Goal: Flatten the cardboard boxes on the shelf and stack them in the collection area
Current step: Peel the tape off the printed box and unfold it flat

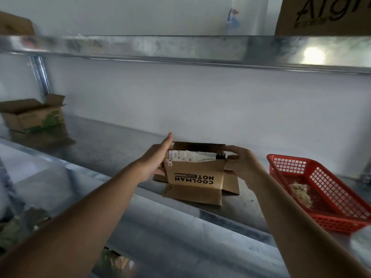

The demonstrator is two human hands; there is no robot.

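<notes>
Head view: a small brown box [195,173] printed "COOLMAN NOTE" stands on a metal shelf [160,223], flaps splayed, directly between both hands. The left hand [155,159] lies flat against the box's left end, fingers [167,140] straight and released. The right hand [242,162] pinches the upper right corner. The box's long axis runs left to right, hand to hand. Right of the right hand sits a red basket [325,189]; far left, another open box [34,115].
</notes>
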